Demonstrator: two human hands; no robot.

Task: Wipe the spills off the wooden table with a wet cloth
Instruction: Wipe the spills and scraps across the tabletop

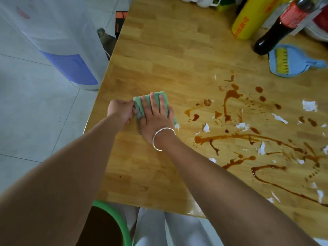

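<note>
A folded green cloth (164, 98) lies on the wooden table (159, 55) near its left edge. My right hand (156, 118), with a silver bangle on the wrist, lies flat on top of the cloth with fingers spread. My left hand (120, 110) pinches the cloth's left edge between closed fingers. Brown sauce spills (229, 100) spread in streaks and drops over the right half of the table, to the right of the cloth. Torn white paper scraps (309, 106) lie scattered among the spills.
A dark sauce bottle (276, 32) with a red label, a yellow can (248, 20) and a blue dustpan with a yellow brush (291, 61) stand at the back right. A white and blue appliance (58, 41) stands on the tiled floor left. A green basin (113, 221) sits below the front edge.
</note>
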